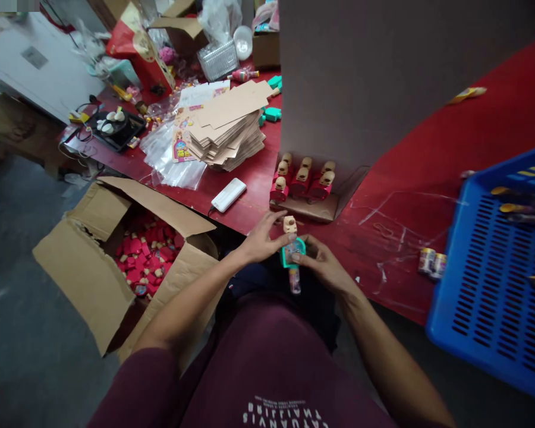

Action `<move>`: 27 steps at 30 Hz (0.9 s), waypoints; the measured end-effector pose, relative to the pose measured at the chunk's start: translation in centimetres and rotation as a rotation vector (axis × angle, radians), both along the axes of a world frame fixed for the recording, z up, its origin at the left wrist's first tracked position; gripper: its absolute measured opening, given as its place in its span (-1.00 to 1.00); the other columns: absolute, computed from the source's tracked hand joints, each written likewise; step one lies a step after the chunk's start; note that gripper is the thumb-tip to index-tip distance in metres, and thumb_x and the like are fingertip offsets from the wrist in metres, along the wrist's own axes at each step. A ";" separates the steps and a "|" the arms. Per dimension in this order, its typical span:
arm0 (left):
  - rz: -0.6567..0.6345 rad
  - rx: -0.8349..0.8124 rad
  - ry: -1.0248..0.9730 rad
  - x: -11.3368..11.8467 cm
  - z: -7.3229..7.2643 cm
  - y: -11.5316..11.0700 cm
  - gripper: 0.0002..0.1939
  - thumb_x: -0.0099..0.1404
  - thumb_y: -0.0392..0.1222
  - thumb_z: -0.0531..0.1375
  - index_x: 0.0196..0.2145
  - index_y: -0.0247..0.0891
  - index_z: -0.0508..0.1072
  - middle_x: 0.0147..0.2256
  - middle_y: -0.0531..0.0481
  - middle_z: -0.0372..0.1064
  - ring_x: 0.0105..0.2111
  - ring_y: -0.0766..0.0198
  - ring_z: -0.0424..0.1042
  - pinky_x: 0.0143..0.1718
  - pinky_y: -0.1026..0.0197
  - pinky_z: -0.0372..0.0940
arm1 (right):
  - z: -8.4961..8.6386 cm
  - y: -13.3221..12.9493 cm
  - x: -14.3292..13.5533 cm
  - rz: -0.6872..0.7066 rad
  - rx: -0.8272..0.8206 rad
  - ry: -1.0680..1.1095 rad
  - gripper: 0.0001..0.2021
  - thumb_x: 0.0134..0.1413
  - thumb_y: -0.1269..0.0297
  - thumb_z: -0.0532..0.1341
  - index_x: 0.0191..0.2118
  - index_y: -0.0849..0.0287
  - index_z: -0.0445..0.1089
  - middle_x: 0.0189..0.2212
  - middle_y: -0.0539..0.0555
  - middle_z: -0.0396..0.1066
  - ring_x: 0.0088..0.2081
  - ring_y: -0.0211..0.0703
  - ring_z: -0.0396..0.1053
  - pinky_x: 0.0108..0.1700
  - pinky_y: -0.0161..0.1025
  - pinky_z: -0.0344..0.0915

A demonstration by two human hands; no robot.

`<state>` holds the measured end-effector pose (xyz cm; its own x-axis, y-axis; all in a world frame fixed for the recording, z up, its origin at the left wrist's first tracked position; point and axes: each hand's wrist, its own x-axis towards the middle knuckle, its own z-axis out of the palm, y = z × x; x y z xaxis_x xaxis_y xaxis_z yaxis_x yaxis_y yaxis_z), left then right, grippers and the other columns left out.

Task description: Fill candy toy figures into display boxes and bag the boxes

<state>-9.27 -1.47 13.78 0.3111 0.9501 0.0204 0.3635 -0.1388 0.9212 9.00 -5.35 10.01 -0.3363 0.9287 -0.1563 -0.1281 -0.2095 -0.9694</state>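
Over the front edge of the red table I hold a small teal toy (287, 257) with a cream animal-shaped head on top and a clear, colourfully labelled tube (295, 282) hanging below. My right hand (323, 261) grips the teal body from the right, thumb across its front. My left hand (265, 239) is on the upper left of the toy, its thumb against the part just under the head and its fingers behind. Just beyond stands an open cardboard box (312, 209) with several red toys (299, 183) in rows, cream heads up.
A large carton (84, 255) of red toys stands open at the left. On the table (410, 148) are a white power bank (229, 195), stacked cardboard pieces (232, 128), plastic bags, teal toys (273, 114) and two small tubes (432, 263). A blue basket (455, 297) is at right.
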 end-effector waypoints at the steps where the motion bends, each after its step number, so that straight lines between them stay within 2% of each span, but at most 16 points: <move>1: 0.007 -0.006 0.061 -0.2 -0.4 0.2 -0.51 0.26 -0.02 0.20 0.10 -0.21 0.32 0.05 -0.22 0.32 0.04 0.05 0.35 0.12 -0.03 0.21 | -0.3 0.6 0.5 -0.093 0.089 -0.089 -0.66 -0.04 0.13 0.37 -0.19 0.15 0.33 -0.29 0.04 0.45 -0.27 -0.17 0.41 -0.16 -0.15 0.38; 4: 0.050 0.016 0.355 -0.1 -1.6 1.5 -0.58 0.34 -0.12 0.10 0.11 -0.28 0.31 0.05 -0.24 0.30 0.07 0.04 0.31 0.15 -0.06 0.19 | -0.9 3.2 1.7 -0.425 0.423 -0.356 -0.70 0.00 0.17 0.32 -0.17 0.15 0.32 -0.23 0.09 0.43 -0.22 -0.13 0.41 -0.13 -0.10 0.36; 5: 0.051 0.019 0.476 0.1 -1.9 2.0 -0.58 0.34 -0.17 0.08 0.12 -0.32 0.29 0.07 -0.26 0.28 0.08 0.02 0.29 0.15 -0.07 0.18 | -1.0 4.1 1.8 -0.496 0.512 -0.438 -0.74 0.03 0.17 0.30 -0.18 0.15 0.34 -0.23 0.10 0.43 -0.21 -0.11 0.40 -0.11 -0.07 0.35; 7: 0.036 -0.006 0.700 0.8 -2.6 3.0 -0.56 0.31 -0.26 0.06 0.14 -0.36 0.27 0.11 -0.30 0.23 0.10 -0.01 0.25 0.14 -0.07 0.19 | -1.4 5.9 1.6 -0.553 0.623 -0.574 -0.80 0.07 0.18 0.26 -0.23 0.16 0.37 -0.25 0.12 0.44 -0.21 -0.08 0.41 -0.11 -0.05 0.34; 10: 0.049 -0.082 0.874 1.8 -3.6 4.4 -0.52 0.27 -0.33 0.07 0.15 -0.42 0.24 0.14 -0.36 0.17 0.11 -0.06 0.22 0.10 -0.07 0.20 | -2.5 7.6 0.7 -0.547 0.685 -0.666 -0.79 0.06 0.16 0.26 -0.24 0.17 0.38 -0.28 0.14 0.45 -0.25 -0.07 0.41 -0.16 -0.07 0.36; 13: 0.063 -0.125 0.884 2.3 -4.5 5.1 -0.49 0.24 -0.35 0.09 0.15 -0.47 0.23 0.18 -0.40 0.12 0.13 -0.09 0.19 0.09 -0.07 0.21 | -3.7 8.3 0.0 -0.510 0.697 -0.699 -0.76 0.07 0.14 0.24 -0.20 0.19 0.37 -0.30 0.14 0.44 -0.28 -0.06 0.39 -0.21 -0.08 0.36; 16: 0.043 -0.128 0.872 2.2 -5.0 5.6 -0.51 0.27 -0.36 0.07 0.15 -0.47 0.24 0.18 -0.37 0.12 0.13 -0.05 0.21 0.09 -0.02 0.22 | -4.2 8.6 0.0 -0.454 0.713 -0.733 -0.76 0.08 0.13 0.22 -0.22 0.18 0.36 -0.30 0.14 0.43 -0.26 -0.04 0.39 -0.20 -0.06 0.35; 20: 0.000 -0.119 0.868 1.7 -5.2 6.0 -0.58 0.28 -0.35 0.06 0.09 -0.46 0.31 0.12 -0.35 0.20 0.08 -0.02 0.26 0.07 0.01 0.23 | -3.3 9.6 0.5 -0.358 0.713 -0.783 -0.77 0.03 0.12 0.23 -0.27 0.15 0.33 -0.34 0.12 0.42 -0.30 -0.04 0.38 -0.23 -0.07 0.34; 27: -0.048 -0.060 0.905 1.6 -5.2 5.7 -0.60 0.26 -0.34 0.12 0.05 -0.50 0.35 0.12 -0.38 0.19 0.06 -0.04 0.28 0.07 0.00 0.22 | -1.1 11.8 0.1 -0.221 0.562 -0.944 -0.75 -0.08 0.21 0.23 -0.25 0.21 0.35 -0.37 0.20 0.46 -0.37 0.00 0.38 -0.26 -0.07 0.32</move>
